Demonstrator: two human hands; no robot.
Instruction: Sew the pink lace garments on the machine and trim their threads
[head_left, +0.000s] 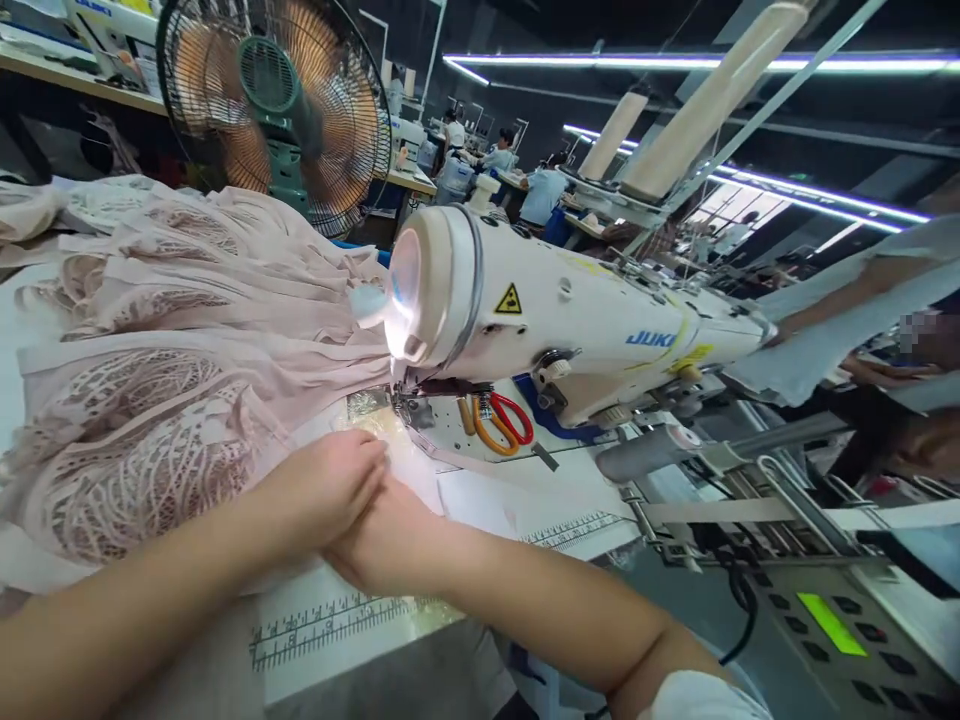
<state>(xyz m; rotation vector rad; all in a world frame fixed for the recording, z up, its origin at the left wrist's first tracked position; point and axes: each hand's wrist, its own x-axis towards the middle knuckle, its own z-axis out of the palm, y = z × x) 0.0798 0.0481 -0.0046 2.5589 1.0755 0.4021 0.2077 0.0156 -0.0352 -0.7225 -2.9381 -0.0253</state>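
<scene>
My left hand [330, 485] and my right hand [394, 535] meet just in front of the sewing machine [585, 310], close to its needle area. The left fingers are curled and overlap the right hand. My right hand also looks closed, its fingers mostly covered; what either holds, if anything, is hidden. Left of the hands lies a large heap of pale pink lace fabric [150, 450], reaching up to the lit needle. A narrow pale strip [480, 462] curves across the machine bed. Scissors with red and orange handles [504, 425] rest under the machine arm.
A ruler tape [337, 620] runs along the table's front edge. Behind the fabric stands a large fan [274, 110]. Thread cones [615, 135] are above the machine. A strip-feeding device [742, 540] and a control panel [832, 625] are at the right. Other people [544, 190] sit farther back.
</scene>
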